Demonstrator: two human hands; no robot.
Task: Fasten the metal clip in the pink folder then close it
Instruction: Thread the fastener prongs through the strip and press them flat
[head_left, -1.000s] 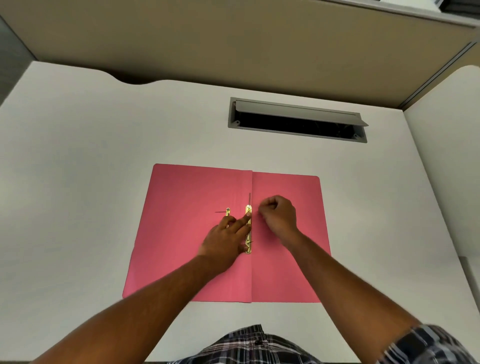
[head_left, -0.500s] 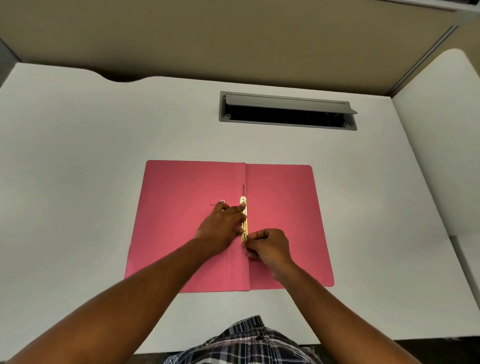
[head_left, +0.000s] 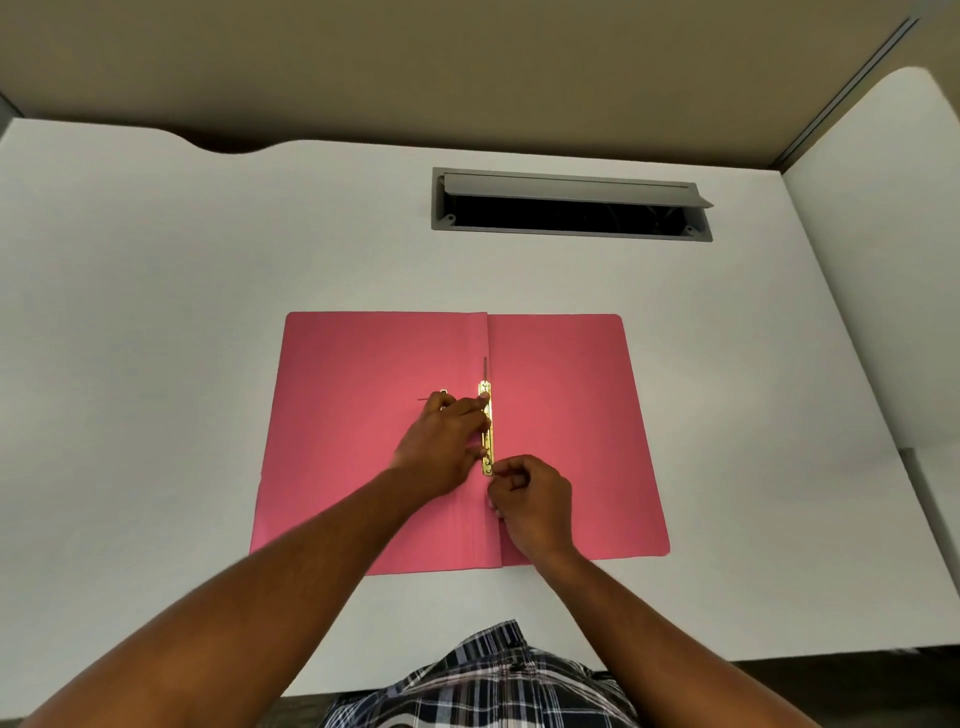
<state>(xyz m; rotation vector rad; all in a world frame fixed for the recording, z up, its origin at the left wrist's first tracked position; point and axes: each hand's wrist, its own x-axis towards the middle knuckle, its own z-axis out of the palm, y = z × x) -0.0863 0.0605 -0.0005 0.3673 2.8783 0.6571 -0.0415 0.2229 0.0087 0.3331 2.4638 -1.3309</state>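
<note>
- Pink folder (head_left: 561, 415) lies open and flat on the white desk (head_left: 156, 364), spine running toward the person, both covers spread.
- Brass metal clip (head_left: 487, 434) sits along the fold, just left of the crease, with a thin dark prong (head_left: 484, 368) sticking out past its far end.
- Change over the last 1 s: right hand (head_left: 530, 499) has come from the far end of the clip down to the near end; it was level with the top prong, now sits at the bottom tip.
- Left hand (head_left: 449, 441) has barely moved; it keeps pressing flat on the bar, fingertips (head_left: 483, 397) near the far end, not curled around anything.
- Right hand is loosely fisted, thumb and index pinched at the clip's near tip; whether it actually holds the lower prong or a slider cannot be told, too small.
- Judgement: far end looks dealt with, near end is being worked now, so fastening is roughly half done; closing has not begun.
- A 2nd small metal piece (head_left: 443, 393) peeks out beside the left knuckles, mostly hidden.
- Grey cable slot (head_left: 571, 179) in the desk stands well apart from the folder.
- Plaid shirt (head_left: 483, 680) shows at the bottom edge.
- Writing: no brand, label or readable text on the folder, clip or desk.
</note>
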